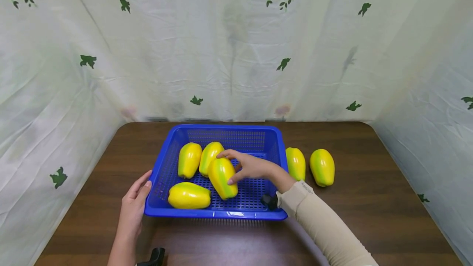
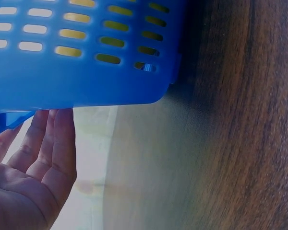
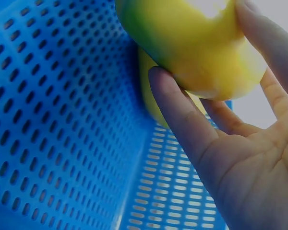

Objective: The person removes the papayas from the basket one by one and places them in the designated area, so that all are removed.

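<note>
My right hand point(image 1: 251, 166) reaches into a blue plastic basket point(image 1: 221, 213) and holds a yellow-green papaya point(image 1: 221, 177) between thumb and fingers. In the right wrist view the fingers curve around the held papaya point(image 3: 197, 43), and a second papaya shows behind it. Inside the basket, one papaya point(image 1: 189, 160) stands at the left, another point(image 1: 211, 157) is partly covered by the held one, and a third point(image 1: 189, 196) lies sideways near the front. My left hand point(image 1: 134, 200) touches the basket's left rim from outside, its extended fingertips against the edge in the left wrist view.
Two more papayas, one point(image 1: 295, 163) close against the basket's right side and one point(image 1: 322, 167) farther right, lie on the brown wooden table point(image 1: 373, 200). A pale curtain point(image 1: 229, 73) printed with leaves closes off the back and sides.
</note>
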Demonstrator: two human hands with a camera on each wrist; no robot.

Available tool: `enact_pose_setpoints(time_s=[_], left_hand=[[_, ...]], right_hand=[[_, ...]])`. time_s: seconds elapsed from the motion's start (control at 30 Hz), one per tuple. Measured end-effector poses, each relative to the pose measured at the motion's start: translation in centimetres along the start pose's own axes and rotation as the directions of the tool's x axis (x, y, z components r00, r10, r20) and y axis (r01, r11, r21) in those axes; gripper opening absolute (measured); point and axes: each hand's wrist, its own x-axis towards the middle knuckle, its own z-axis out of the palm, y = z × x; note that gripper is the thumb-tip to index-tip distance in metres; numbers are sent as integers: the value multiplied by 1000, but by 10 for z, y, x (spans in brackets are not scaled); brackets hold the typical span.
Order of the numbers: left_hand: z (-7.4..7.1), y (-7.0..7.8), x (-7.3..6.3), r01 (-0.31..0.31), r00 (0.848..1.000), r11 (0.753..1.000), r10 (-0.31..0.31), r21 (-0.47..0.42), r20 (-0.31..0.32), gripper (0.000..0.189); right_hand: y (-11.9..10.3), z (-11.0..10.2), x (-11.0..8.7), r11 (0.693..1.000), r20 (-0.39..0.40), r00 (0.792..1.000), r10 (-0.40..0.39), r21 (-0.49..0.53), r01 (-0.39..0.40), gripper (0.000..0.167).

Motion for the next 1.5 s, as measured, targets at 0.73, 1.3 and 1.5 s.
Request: enact_pose_setpoints(time_s=[0.73, 1.3, 1.5], left_hand=[[0, -1, 0, -6, 1000, 1000, 6, -27, -1, 53], [0, 1, -1, 0, 1000, 1000, 0, 1, -7, 53], [1, 1, -1, 5, 1000, 1000, -5, 11, -4, 54]], right_hand=[[-36, -15, -36, 974, -173, 971, -163, 130, 187, 67], [-32, -36, -77, 964, -285, 948, -142, 176, 197, 70], [-11, -41, -87, 960, -314, 935, -165, 166, 225, 72]])
